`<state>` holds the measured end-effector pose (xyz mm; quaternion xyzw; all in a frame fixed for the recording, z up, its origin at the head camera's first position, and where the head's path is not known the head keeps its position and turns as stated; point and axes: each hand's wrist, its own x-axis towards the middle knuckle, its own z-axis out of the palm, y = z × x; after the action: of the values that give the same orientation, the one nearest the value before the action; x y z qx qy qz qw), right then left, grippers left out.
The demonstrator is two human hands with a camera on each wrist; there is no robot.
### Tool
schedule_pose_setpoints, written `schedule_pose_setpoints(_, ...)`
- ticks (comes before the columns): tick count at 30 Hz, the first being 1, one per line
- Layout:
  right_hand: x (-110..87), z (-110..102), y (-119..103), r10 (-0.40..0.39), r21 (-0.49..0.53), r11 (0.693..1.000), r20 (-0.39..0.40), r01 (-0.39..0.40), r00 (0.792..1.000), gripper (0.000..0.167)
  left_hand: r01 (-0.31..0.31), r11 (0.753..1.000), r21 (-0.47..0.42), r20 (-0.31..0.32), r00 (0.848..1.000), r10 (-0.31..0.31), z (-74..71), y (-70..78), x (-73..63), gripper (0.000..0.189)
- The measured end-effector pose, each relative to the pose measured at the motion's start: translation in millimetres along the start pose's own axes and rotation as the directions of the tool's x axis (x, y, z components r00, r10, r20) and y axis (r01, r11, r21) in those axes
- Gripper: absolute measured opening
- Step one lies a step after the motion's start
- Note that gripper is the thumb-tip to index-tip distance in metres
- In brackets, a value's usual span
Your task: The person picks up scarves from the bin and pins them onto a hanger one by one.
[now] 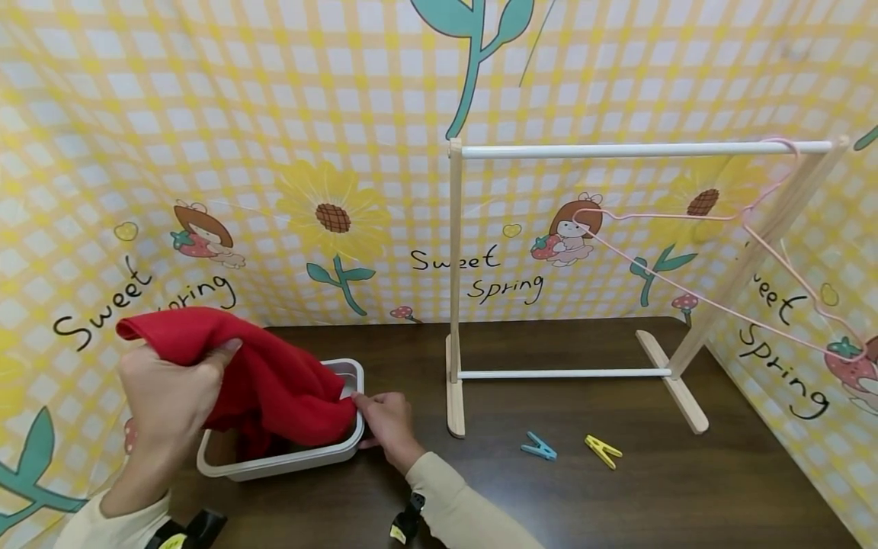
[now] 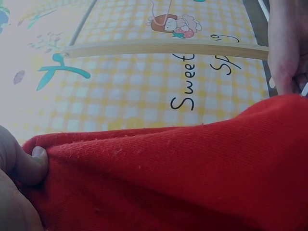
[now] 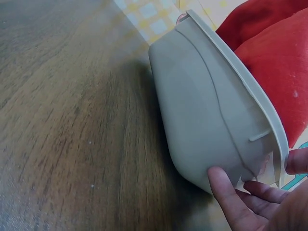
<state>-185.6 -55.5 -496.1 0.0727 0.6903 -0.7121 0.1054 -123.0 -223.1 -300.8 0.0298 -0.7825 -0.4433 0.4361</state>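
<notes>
Red cloth (image 1: 281, 381) spreads from the far left, one end gripped between thumb and fingers by the left hand (image 1: 168, 389), its lower folds down in a light grey basin (image 1: 302, 460) on the dark wooden tabletop (image 1: 494, 488). At the basin's right end, the right hand (image 1: 389, 423) holds the rim, thumb over the edge and fingers outside. Farther right stands a wooden rack (image 1: 456, 252), with a blue clothes peg (image 1: 539, 447) then a yellow clothes peg (image 1: 604, 451) lying in front, and a pink hanger (image 1: 748, 215) hooked near the right end of its top rod.
</notes>
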Motion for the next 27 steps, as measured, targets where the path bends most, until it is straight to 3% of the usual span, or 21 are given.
schedule_pose_setpoints(10, -1.1, 1, -1, -0.001, -0.003, 1.000, 0.006, 0.001, 1.000, 0.029, -0.023, 1.000, -0.008, -0.009, 1.000, 0.023, -3.5, 5.9, 3.6, 0.016)
schedule_pose_setpoints(27, -2.6, 1, -3, -0.001, -0.034, 0.999, 0.013, 0.002, 1.000, 0.031, -0.067, 0.990, -0.128, -0.029, 0.998, 0.064, -7.3, 16.5, 11.3, 0.016)
